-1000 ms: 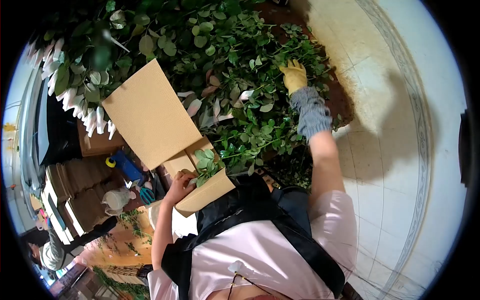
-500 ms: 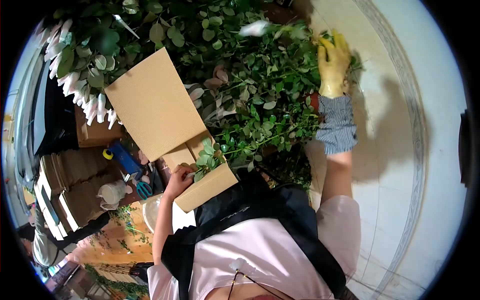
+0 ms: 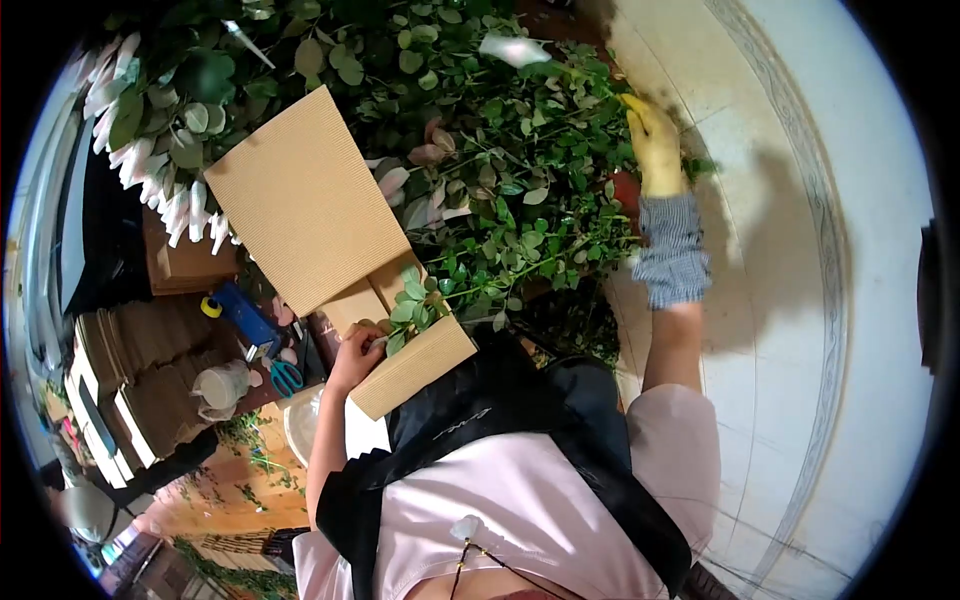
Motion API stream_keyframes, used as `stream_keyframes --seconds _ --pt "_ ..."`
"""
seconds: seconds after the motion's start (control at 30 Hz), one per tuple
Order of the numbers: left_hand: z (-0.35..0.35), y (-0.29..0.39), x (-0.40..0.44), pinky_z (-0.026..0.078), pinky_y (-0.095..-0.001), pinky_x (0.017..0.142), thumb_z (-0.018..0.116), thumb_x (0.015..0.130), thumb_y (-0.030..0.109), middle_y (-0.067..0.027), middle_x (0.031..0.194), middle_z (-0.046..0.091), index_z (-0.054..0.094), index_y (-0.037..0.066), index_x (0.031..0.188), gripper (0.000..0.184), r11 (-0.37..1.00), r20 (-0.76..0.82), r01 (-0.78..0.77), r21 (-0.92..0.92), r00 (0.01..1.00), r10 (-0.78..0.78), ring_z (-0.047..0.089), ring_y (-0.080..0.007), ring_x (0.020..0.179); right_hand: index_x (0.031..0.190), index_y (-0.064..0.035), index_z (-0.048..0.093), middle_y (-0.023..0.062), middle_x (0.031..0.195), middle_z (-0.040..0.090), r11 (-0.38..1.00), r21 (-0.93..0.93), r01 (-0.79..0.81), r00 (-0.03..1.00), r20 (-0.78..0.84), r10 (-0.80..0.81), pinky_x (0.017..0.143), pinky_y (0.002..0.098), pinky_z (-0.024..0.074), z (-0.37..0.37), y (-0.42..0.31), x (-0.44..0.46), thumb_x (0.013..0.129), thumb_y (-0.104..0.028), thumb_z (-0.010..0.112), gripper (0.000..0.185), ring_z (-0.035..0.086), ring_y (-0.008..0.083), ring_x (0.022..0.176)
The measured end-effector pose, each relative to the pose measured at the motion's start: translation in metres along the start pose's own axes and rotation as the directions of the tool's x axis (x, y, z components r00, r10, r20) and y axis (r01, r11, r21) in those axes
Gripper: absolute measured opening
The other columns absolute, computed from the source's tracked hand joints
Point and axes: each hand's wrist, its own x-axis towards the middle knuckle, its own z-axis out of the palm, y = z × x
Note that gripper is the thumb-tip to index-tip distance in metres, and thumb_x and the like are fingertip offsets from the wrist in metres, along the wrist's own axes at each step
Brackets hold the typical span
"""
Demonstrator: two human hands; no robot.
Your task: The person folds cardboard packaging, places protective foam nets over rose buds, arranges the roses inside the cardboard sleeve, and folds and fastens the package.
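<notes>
Pale tiles [image 3: 735,270] spread right of the ribbed cardboard [image 3: 305,200], well apart from it. Upper right of that cardboard, a stem [image 3: 585,77] with a blurred white tip [image 3: 515,50] appears pinched in the right grip [image 3: 657,150], gloved in smooth yellow above a crinkled striped cuff [image 3: 670,245]. Tangled, glossy foliage [image 3: 540,160] surrounds it, so a hard pull could snag and tear leaves. At the cardboard's lower end, the bare left grip [image 3: 356,358] curls beside a leafy sprig [image 3: 415,310]; whether it clamps anything, I cannot tell. Pressing there could crease the stiff cardboard or bruise those soft, oval leaves.
</notes>
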Motion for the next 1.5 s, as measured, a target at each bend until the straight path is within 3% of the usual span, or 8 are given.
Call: stream_keyframes --seconds 0.17,0.23,0.6,0.67,0.93,1.1,1.2,1.5 --pt "0.0 0.007 -0.006 0.048 -0.0279 0.079 0.068 0.089 0.003 -0.0072 0.099 0.057 0.061 0.001 0.111 0.024 0.993 -0.043 0.008 -0.114 0.999 -0.013 0.056 -0.0162 0.085 0.124 -0.0082 0.067 0.0157 0.115 0.071 0.893 0.377 0.247 0.833 0.388 -0.395 0.092 0.0378 0.0538 -0.019 -0.097 -0.038 0.103 -0.028 0.048 0.035 0.068 0.0256 0.103" --pt "0.002 0.003 -0.006 0.047 -0.0291 0.079 0.066 0.09 0.003 -0.0078 0.101 0.059 0.062 0.001 0.11 0.021 0.986 -0.056 -0.031 -0.165 0.998 0.022 0.056 -0.017 0.086 0.114 -0.0226 0.07 0.0 0.06 0.054 0.848 0.32 0.422 0.756 0.392 -0.524 0.049 0.0363 0.0443 -0.013 -0.17 -0.061 0.102 -0.028 0.046 0.027 0.053 0.0202 0.053" --pt "-0.012 0.035 -0.01 0.049 -0.0432 0.087 0.074 0.08 0.017 -0.0147 0.106 0.062 0.068 0.005 0.108 0.032 0.941 0.027 -0.067 0.332 0.998 0.061 0.061 -0.0324 0.099 0.117 -0.0245 0.069 -0.0017 0.107 0.074 0.841 0.02 0.541 0.042 0.998 -0.051 0.074 0.0342 0.0565 0.147 -0.226 -0.206 0.099 -0.02 0.052 0.026 0.072 0.0194 0.096" --pt "-0.014 0.067 -0.012 0.046 -0.0456 0.092 0.077 0.077 0.02 -0.0131 0.117 0.058 0.064 0.009 0.118 0.045 0.596 -0.069 -0.152 0.788 0.941 0.331 0.056 -0.0337 0.109 0.12 -0.0221 0.068 0.0015 0.109 0.073 0.89 0.045 0.454 0.036 0.997 -0.068 0.081 0.0364 0.0556 0.162 -0.219 -0.222 0.099 -0.024 0.053 0.026 0.07 0.023 0.098" --pt "-0.008 0.024 -0.012 0.049 -0.0437 0.096 0.074 0.073 0.002 -0.0144 0.12 0.057 0.058 0.006 0.13 0.06 0.907 -0.062 -0.171 0.385 0.976 0.21 0.055 -0.0378 0.112 0.143 -0.0163 0.051 0.012 0.14 0.057 0.724 0.39 -0.57 0.172 0.918 -0.359 0.105 0.038 0.0455 0.091 -0.149 -0.128 0.097 -0.038 0.06 0.052 0.054 0.0271 0.128" --pt "-0.009 0.027 -0.012 0.052 -0.0415 0.089 0.072 0.077 0.0 -0.0156 0.116 0.059 0.061 0.005 0.127 0.051 0.95 -0.059 -0.168 0.262 0.98 0.189 0.06 -0.0364 0.105 0.126 -0.012 0.06 0.0079 0.144 0.054 0.963 0.221 -0.156 0.909 0.413 0.053 0.114 0.0434 0.0354 0.096 -0.107 -0.045 0.093 -0.03 0.063 0.038 0.048 0.026 0.134" --pt "-0.007 0.022 -0.007 0.053 -0.0411 0.086 0.069 0.083 -0.002 -0.0156 0.114 0.058 0.065 0.004 0.121 0.039 0.935 -0.064 -0.199 0.295 0.972 0.227 0.061 -0.0352 0.102 0.114 -0.0193 0.071 0.0078 0.132 0.063 0.799 -0.56 0.22 0.929 0.371 0.004 0.113 0.0459 0.0332 0.166 -0.047 -0.053 0.084 -0.011 0.066 0.032 0.051 0.0238 0.129" --pt "-0.01 0.025 -0.008 0.046 -0.0433 0.094 0.067 0.085 0.006 -0.0154 0.112 0.055 0.067 0.006 0.121 0.035 0.856 0.006 -0.258 0.447 0.958 0.286 0.055 -0.0355 0.106 0.102 -0.0089 0.069 0.0101 0.124 0.066 0.931 -0.339 0.134 0.984 0.159 -0.084 0.111 0.0436 0.038 0.106 -0.025 -0.004 0.077 -0.007 0.068 0.025 0.057 0.0275 0.121"
